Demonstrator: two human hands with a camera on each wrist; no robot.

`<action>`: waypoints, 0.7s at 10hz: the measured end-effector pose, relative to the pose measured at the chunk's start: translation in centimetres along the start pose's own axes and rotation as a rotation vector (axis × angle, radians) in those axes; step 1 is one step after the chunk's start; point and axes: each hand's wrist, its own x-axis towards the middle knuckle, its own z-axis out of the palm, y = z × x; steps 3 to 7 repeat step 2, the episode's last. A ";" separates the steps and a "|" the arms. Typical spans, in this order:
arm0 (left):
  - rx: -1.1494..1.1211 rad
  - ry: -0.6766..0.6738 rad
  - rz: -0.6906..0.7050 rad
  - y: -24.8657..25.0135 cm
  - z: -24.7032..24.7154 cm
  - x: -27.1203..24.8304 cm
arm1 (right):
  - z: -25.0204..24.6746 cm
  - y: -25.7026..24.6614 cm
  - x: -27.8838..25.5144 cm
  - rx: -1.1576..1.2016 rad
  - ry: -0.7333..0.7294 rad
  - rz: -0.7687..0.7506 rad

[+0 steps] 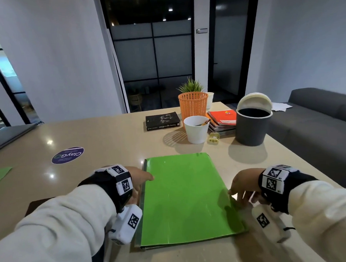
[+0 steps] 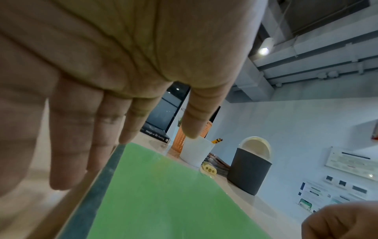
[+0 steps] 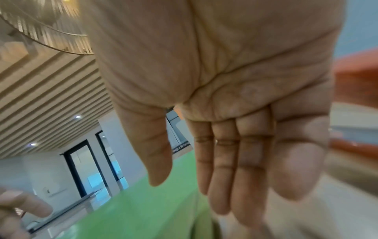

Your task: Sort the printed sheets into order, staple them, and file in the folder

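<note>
Cream knit sleeves [image 1: 58,221] cover both arms; black wrist straps [image 1: 111,186] carry white camera modules [image 1: 127,223] printed with black square-pattern markers [image 1: 272,182].

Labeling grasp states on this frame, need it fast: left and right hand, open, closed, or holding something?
Left hand: open, fingers straight at the green folder's left edge, holding nothing.
Right hand: open, fingers straight at the folder's right edge, holding nothing.

glossy green folder [image 1: 183,194], polished table [image 1: 100,138]
</note>
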 end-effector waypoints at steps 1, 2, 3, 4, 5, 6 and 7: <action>0.061 0.005 0.061 1.0 -1.0 0.0 | -1.5 -1.3 -0.3 -0.030 0.063 -0.084; 0.053 0.108 0.204 2.5 -3.1 0.3 | -4.4 -3.7 -0.3 0.006 0.283 -0.282; 0.053 0.108 0.204 2.5 -3.1 0.3 | -4.4 -3.7 -0.3 0.006 0.283 -0.282; 0.053 0.108 0.204 2.5 -3.1 0.3 | -4.4 -3.7 -0.3 0.006 0.283 -0.282; 0.053 0.108 0.204 2.5 -3.1 0.3 | -4.4 -3.7 -0.3 0.006 0.283 -0.282; 0.053 0.108 0.204 2.5 -3.1 0.3 | -4.4 -3.7 -0.3 0.006 0.283 -0.282; 0.053 0.108 0.204 2.5 -3.1 0.3 | -4.4 -3.7 -0.3 0.006 0.283 -0.282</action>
